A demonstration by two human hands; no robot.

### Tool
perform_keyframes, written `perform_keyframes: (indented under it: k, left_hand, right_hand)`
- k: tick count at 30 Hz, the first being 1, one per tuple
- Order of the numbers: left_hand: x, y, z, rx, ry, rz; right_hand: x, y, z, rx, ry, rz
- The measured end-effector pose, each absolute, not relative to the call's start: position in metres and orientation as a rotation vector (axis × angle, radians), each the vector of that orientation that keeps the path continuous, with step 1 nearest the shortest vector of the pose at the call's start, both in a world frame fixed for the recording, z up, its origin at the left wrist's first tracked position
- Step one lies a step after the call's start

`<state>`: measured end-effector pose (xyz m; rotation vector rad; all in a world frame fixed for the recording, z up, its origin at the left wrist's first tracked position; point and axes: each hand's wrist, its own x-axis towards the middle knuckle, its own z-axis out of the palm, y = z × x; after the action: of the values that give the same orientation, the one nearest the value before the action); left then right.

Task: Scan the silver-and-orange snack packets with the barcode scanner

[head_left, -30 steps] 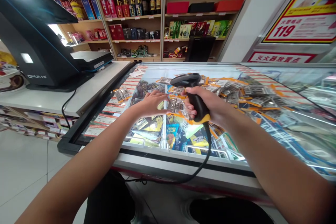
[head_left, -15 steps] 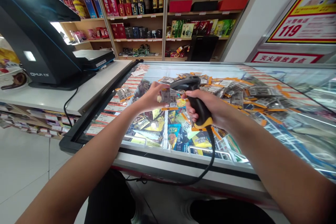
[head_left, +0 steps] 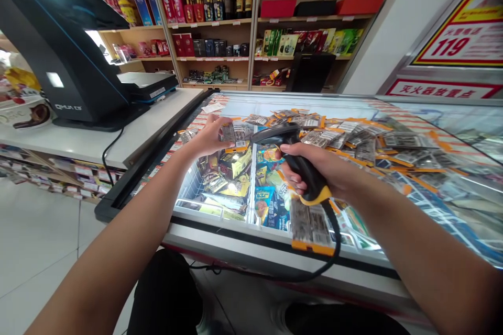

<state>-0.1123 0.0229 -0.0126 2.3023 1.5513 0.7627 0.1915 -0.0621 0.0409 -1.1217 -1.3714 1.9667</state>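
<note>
My right hand (head_left: pixel 310 167) is wrapped round the handle of a black and yellow barcode scanner (head_left: pixel 283 133), whose head points left. Between the thumb and fingers of my left hand (head_left: pixel 210 136) is a clear packet (head_left: pixel 234 133) with a printed barcode and an orange edge. The packet is held just left of the scanner head, apart from it. Below my right hand, a second clear packet (head_left: pixel 310 222) with an orange strip shows near the freezer's front edge; whether it rests on the glass I cannot tell. Several similar packets (head_left: pixel 353 136) lie heaped on the glass to the right.
A chest freezer (head_left: pixel 196 230) with a glass top stands before me, colourful bags (head_left: pixel 236 167) inside. The scanner's cable (head_left: pixel 337 230) loops down its front. At left, a counter (head_left: pixel 157 125) bears a black scale terminal (head_left: pixel 74 63). Stocked shelves (head_left: pixel 212 23) line the back.
My left hand has moved left with its packet, away from the scanner head. Under my right hand, the second packet now shows lower, near the front edge. The scanner stays in my right hand.
</note>
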Motion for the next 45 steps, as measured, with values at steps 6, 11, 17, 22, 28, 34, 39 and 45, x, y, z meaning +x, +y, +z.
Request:
perform_keyframes:
  k: [6,11,17,22,28,34,39,45]
  left_hand:
    - [-0.118,0.018,-0.005,2.337,1.727,0.645]
    - [-0.137,0.009,0.011,2.03,2.341,0.42]
    - [-0.092,-0.015,0.019,2.229,2.383,0.643]
    - [0.003,-0.053,0.01,2.43,1.638,0.453]
    - [0.035,-0.067,-0.003,2.536,1.384,0.351]
    - [0.029,-0.062,-0.009,2.389,1.147,0.378]
    - [0.006,-0.053,0.003,2.262,0.932,0.346]
    - [-0.062,-0.021,0.023,2.018,0.986,0.52]
  right_hand:
    - [0.189,-0.063,0.045,-1.135,-1.297,1.873]
    - [0.192,-0.057,0.049,-1.043,-1.133,1.78]
    - [0.197,-0.054,0.058,-0.988,-1.074,1.694]
    - [0.198,-0.055,0.06,-0.959,-1.098,1.67]
    - [0.197,-0.056,0.06,-0.963,-1.084,1.671]
    - [0.196,-0.058,0.059,-0.989,-1.131,1.679]
    - [0.197,-0.056,0.057,-1.0,-1.121,1.686]
    - [0.198,-0.057,0.053,-1.017,-1.221,1.785]
